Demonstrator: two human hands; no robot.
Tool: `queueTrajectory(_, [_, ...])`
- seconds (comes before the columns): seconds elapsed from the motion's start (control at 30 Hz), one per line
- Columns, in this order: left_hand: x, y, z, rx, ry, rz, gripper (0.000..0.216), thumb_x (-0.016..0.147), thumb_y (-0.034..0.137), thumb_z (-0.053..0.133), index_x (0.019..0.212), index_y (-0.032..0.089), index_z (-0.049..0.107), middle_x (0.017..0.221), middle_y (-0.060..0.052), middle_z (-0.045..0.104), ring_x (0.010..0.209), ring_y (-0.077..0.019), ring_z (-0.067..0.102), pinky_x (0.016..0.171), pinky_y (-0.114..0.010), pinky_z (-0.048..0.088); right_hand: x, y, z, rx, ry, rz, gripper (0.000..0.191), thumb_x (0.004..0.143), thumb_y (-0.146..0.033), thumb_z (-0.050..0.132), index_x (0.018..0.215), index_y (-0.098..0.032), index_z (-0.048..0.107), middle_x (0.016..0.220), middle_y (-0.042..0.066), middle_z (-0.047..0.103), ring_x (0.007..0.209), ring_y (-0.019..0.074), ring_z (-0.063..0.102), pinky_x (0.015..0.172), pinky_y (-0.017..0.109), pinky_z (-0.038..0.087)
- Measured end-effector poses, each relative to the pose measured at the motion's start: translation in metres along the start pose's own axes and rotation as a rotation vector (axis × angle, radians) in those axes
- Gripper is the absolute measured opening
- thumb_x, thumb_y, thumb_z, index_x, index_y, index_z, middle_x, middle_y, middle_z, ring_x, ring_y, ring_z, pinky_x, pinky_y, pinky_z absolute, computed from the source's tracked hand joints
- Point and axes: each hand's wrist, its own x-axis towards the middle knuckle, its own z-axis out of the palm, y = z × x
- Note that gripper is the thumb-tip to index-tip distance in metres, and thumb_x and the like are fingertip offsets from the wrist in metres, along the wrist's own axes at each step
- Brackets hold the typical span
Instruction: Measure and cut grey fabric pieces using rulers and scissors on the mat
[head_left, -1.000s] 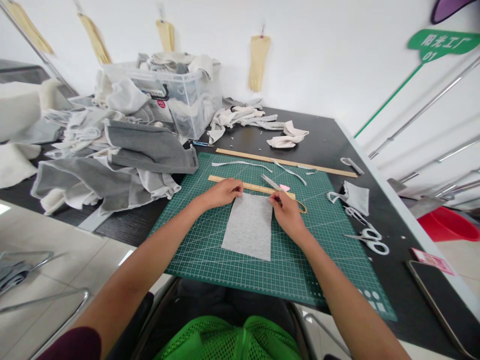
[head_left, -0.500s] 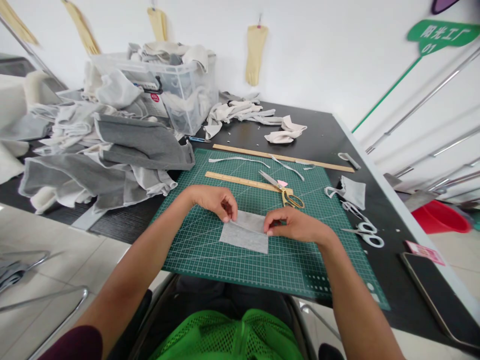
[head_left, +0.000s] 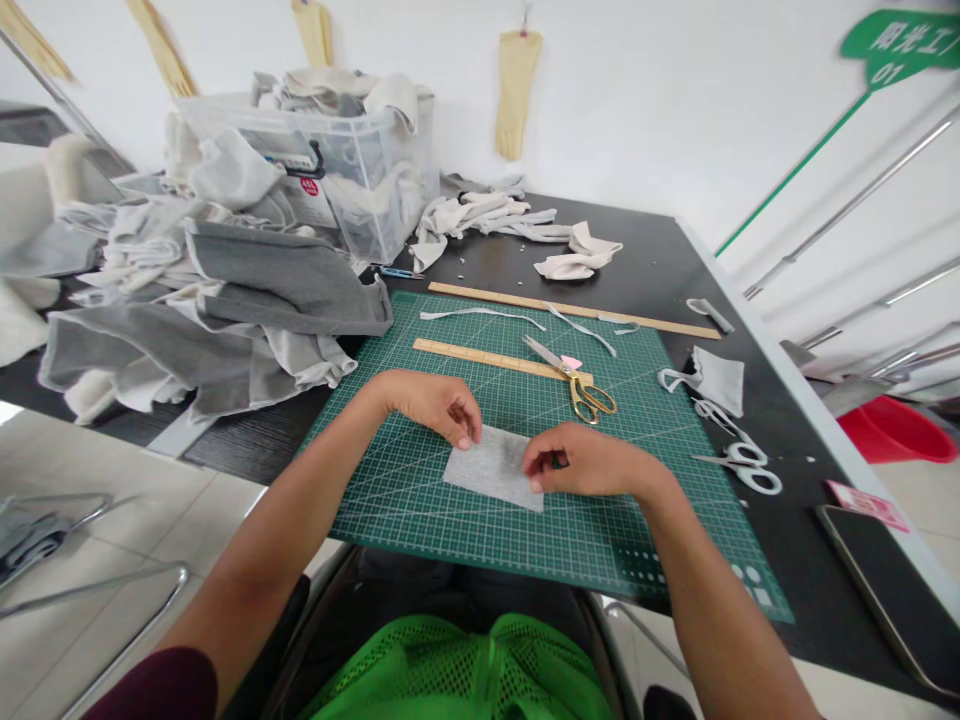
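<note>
A small rectangle of light grey cloth (head_left: 491, 470) lies on the green cutting mat (head_left: 450, 535). My left hand (head_left: 435, 408) is at its far left corner, with curled fingers and the thumb touching the cloth. Over the right edge, my right hand (head_left: 581, 458) has its thumb and bent fingers around the cloth, a small gap showing behind the fingertips. Just beyond, gold-handled scissors (head_left: 577, 385) rest across a short wooden ruler (head_left: 480, 358).
Grey cloths (head_left: 285, 280) are heaped at left beside a clear plastic bin (head_left: 375, 190). A long wooden ruler (head_left: 600, 312) and thin cloth strips (head_left: 480, 312) lie at the back. White-handled scissors (head_left: 750, 468), a cloth scrap (head_left: 718, 380) and a phone (head_left: 885, 590) are at right.
The raised edge across the middle of the cloth no longer shows; the cloth now looks flatter. My right hand has shifted slightly nearer me. The whole view has tilted a little.
</note>
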Motion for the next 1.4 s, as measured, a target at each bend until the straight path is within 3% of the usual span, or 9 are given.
queueTrajectory(0.13, [0.013, -0.003, 0.002, 0.211, 0.36, 0.039, 0.024, 0.088, 0.043, 0.068, 0.091, 0.019, 0.073, 0.078, -0.001, 0.069, 0.07, -0.014, 0.06, 0.065, -0.026, 0.045, 0.004, 0.006, -0.002, -0.1, 0.25, 0.031, 0.018, 0.091, -0.035, 0.065, 0.082, -0.02, 0.068, 0.066, -0.003, 0.059, 0.06, 0.0128, 0.051, 0.055, 0.025, 0.038])
queueTrajectory(0.2, [0.022, -0.006, 0.006, 0.322, 0.55, 0.083, 0.026, 0.087, 0.043, 0.07, 0.101, 0.021, 0.073, 0.093, -0.003, 0.07, 0.082, -0.0174, 0.061, 0.074, -0.03, 0.046, 0.007, 0.009, -0.001, -0.196, 0.355, 0.038, 0.014, 0.089, -0.035, 0.068, 0.087, -0.021, 0.068, 0.07, -0.003, 0.059, 0.062, 0.0134, 0.052, 0.057, 0.025, 0.039])
queueTrajectory(0.23, [0.027, -0.007, 0.009, 0.374, 0.582, 0.124, 0.029, 0.087, 0.043, 0.071, 0.107, 0.023, 0.072, 0.101, -0.004, 0.069, 0.092, -0.0197, 0.061, 0.081, -0.032, 0.046, 0.008, 0.01, 0.0, -0.247, 0.38, 0.029, 0.014, 0.087, -0.035, 0.071, 0.091, -0.022, 0.068, 0.075, -0.002, 0.061, 0.066, 0.0143, 0.054, 0.06, 0.026, 0.041])
queueTrajectory(0.3, [0.034, -0.008, 0.014, 0.46, 0.553, 0.207, 0.03, 0.087, 0.043, 0.072, 0.111, 0.026, 0.071, 0.11, -0.005, 0.067, 0.106, -0.0229, 0.058, 0.094, -0.036, 0.043, 0.011, 0.012, 0.002, -0.334, 0.392, -0.011, 0.02, 0.084, -0.035, 0.076, 0.098, -0.022, 0.069, 0.089, 0.001, 0.066, 0.078, 0.0168, 0.059, 0.068, 0.028, 0.045])
queueTrajectory(0.4, [0.04, -0.008, 0.021, 0.546, 0.474, 0.246, 0.025, 0.086, 0.043, 0.073, 0.104, 0.026, 0.072, 0.104, -0.005, 0.066, 0.107, -0.0239, 0.057, 0.096, -0.037, 0.041, 0.013, 0.014, 0.004, -0.407, 0.39, -0.059, 0.017, 0.086, -0.031, 0.074, 0.1, -0.022, 0.071, 0.098, 0.004, 0.067, 0.087, 0.0188, 0.061, 0.076, 0.03, 0.047])
queueTrajectory(0.6, [0.041, -0.005, 0.026, 0.566, 0.444, 0.246, 0.021, 0.087, 0.041, 0.071, 0.098, 0.023, 0.072, 0.096, -0.004, 0.066, 0.097, -0.022, 0.058, 0.087, -0.035, 0.042, 0.017, 0.018, 0.004, -0.387, 0.382, -0.06, 0.009, 0.089, -0.02, 0.067, 0.096, -0.021, 0.072, 0.091, 0.003, 0.068, 0.079, 0.0169, 0.061, 0.072, 0.029, 0.046])
queueTrajectory(0.8, [0.042, -0.004, 0.027, 0.564, 0.446, 0.234, 0.02, 0.085, 0.04, 0.073, 0.095, 0.023, 0.071, 0.094, -0.003, 0.065, 0.096, -0.0218, 0.057, 0.086, -0.034, 0.042, 0.017, 0.019, 0.003, -0.367, 0.382, -0.093, 0.014, 0.092, -0.015, 0.06, 0.097, -0.021, 0.072, 0.091, 0.004, 0.069, 0.082, 0.0176, 0.064, 0.076, 0.03, 0.048])
queueTrajectory(1.17, [0.042, -0.007, 0.026, 0.591, 0.435, 0.235, 0.023, 0.082, 0.04, 0.077, 0.098, 0.024, 0.07, 0.097, -0.003, 0.066, 0.098, -0.0225, 0.057, 0.086, -0.035, 0.042, 0.015, 0.021, 0.002, -0.33, 0.372, -0.05, 0.014, 0.088, -0.026, 0.071, 0.1, -0.021, 0.071, 0.088, 0.002, 0.067, 0.076, 0.0162, 0.061, 0.07, 0.028, 0.047])
queueTrajectory(1.4, [0.041, -0.005, 0.026, 0.581, 0.419, 0.237, 0.026, 0.081, 0.04, 0.077, 0.099, 0.024, 0.07, 0.097, -0.003, 0.065, 0.097, -0.0227, 0.058, 0.087, -0.035, 0.043, 0.017, 0.018, 0.003, -0.404, 0.386, -0.082, 0.009, 0.092, -0.021, 0.064, 0.094, -0.02, 0.072, 0.087, 0.003, 0.067, 0.075, 0.0161, 0.06, 0.071, 0.029, 0.045])
